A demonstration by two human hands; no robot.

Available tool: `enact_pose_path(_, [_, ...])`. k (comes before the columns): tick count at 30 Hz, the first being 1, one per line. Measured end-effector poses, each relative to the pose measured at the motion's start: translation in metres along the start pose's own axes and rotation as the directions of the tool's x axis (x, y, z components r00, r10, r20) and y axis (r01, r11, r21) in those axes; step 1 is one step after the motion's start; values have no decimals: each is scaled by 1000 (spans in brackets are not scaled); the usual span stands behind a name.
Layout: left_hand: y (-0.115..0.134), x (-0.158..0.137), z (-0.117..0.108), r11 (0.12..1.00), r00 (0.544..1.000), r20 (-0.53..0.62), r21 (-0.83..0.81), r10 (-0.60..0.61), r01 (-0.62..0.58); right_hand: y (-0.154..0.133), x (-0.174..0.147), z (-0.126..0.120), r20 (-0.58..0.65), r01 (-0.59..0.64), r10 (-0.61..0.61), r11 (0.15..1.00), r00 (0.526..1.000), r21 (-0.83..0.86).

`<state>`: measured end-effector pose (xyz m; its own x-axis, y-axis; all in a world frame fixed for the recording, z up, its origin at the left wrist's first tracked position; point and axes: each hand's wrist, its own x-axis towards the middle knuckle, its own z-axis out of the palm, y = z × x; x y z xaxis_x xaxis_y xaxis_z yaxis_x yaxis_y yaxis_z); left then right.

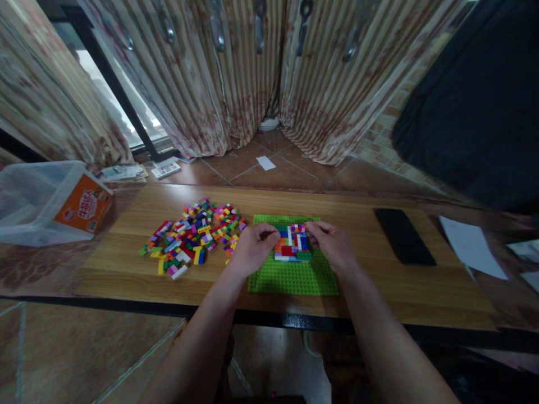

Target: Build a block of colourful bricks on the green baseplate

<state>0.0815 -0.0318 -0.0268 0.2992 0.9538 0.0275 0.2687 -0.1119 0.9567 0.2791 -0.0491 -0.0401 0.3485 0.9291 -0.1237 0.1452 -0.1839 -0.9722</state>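
Note:
A green studded baseplate (290, 280) lies on the wooden table, with a block of coloured toy bricks (290, 251) built up on its middle. My left hand (256, 244) is at the left side of the build, thumb and fingers pinched together; whatever they may hold is too small to make out. My right hand (330, 241) is closed at the build's upper right, its fingertips by a small row of pink, orange and purple bricks (297, 228). Whether the fingers grip that row or only touch it, I cannot tell.
A loose pile of bricks (185, 241) spreads left of the baseplate. A black phone-like slab (404, 235) lies to the right, beside white paper (471, 247). At the far left stands a clear plastic tub (29, 196) with an orange label. Curtains (236, 84) hang beyond the table (337, 202).

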Motion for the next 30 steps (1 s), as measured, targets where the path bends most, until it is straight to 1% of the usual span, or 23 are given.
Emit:
enact_pose_path(4, [3, -1, -3, 1000, 1000, -16, 2, -8, 8, 0, 1, 1, -24, -17, 16, 999, 1000, -49])
enact_pose_path(7, [5, -1, -14, 1000, 999, -38, 15, -19, 20, 0, 2, 1, -13, -27, 27, 999, 1000, -46])
enact_pose_path(9, [4, -1, -30, 1000, 997, -73, 23, -18, 20, 2, 2, 1, -4, -34, 34, 999, 999, -31])
enact_pose_path(11, [1, -3, -50, 999, 988, -151, 30, -30, 35, 4, 2, 0, -3, -38, 38, 999, 999, -12])
enact_pose_path(14, [-6, -10, -82, 993, 945, -316, 48, -88, 108, 7, 2, 0, -15, -36, 36, 999, 999, 24])
enact_pose_path(16, [-12, -15, -95, 981, 929, -354, 119, -104, 154, 8, 2, -1, -28, -28, 30, 998, 999, 53])
enact_pose_path(19, [-17, -19, -97, 931, 945, -313, 312, -90, 192, 7, 2, -2, -32, -12, 14, 997, 999, 79])
enact_pose_path(22, [-17, -19, -89, 860, 972, -225, 480, -72, 174, 4, 0, -2, -29, -3, 5, 998, 1000, 67])
enact_pose_path(24, [-14, -18, -83, 804, 979, -185, 569, -81, 174, 3, -2, -2, -29, -5, 6, 999, 1000, 54])
enact_pose_path(27, [-10, -18, -79, 720, 983, -153, 671, -102, 179, 1, -3, -2, -22, -5, 6, 999, 1000, 36])
enact_pose_path(30, [-9, -19, -79, 689, 989, -109, 710, -95, 145, 0, -3, -3, -18, -2, 2, 1000, 1000, 26])
